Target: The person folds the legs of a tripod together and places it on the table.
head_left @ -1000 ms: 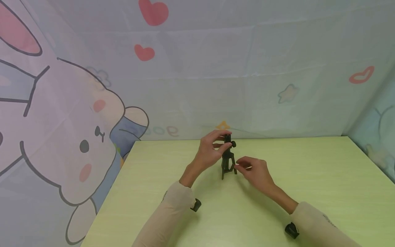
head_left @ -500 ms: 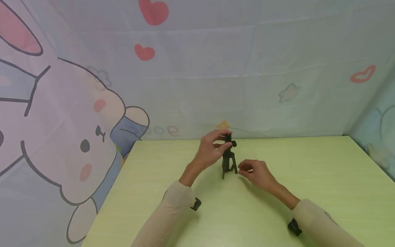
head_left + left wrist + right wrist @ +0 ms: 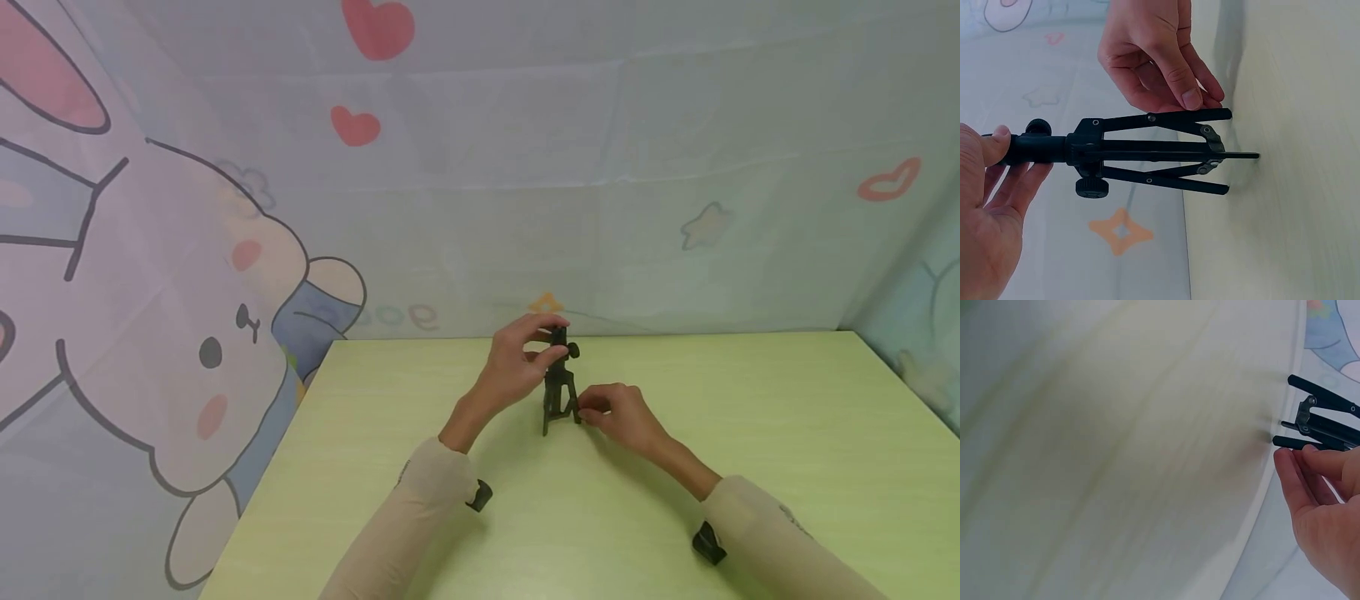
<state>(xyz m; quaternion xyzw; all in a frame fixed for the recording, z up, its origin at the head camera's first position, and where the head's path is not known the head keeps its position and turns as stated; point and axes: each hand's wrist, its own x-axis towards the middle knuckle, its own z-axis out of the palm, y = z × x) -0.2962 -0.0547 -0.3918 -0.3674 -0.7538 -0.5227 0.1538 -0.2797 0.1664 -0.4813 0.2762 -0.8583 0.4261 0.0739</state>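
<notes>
A small black mini tripod [image 3: 557,392] stands upright near the back of the table, its legs spread. My left hand [image 3: 512,364] grips its top column from the left, thumb in front and fingers behind. Knobs show on the column and the hub [image 3: 1091,187] in the left wrist view. My right hand [image 3: 628,422] pinches at the lower part of the right leg [image 3: 1191,116] with thumb and fingertips. The right wrist view shows those fingertips [image 3: 1283,456] against the leg near its foot. Metal-jointed braces link the legs to the centre post.
The pale yellow-green table [image 3: 525,533] reaches back to a hanging cloth [image 3: 480,208] printed with a rabbit and hearts, close behind the tripod. A black wrist device [image 3: 480,496] sits under the left sleeve, another black device [image 3: 708,543] under the right.
Half a second ago my right fingertips had drawn slightly away from the leg; now they are back against it. My left hand keeps its hold on the column and the tripod stays in place.
</notes>
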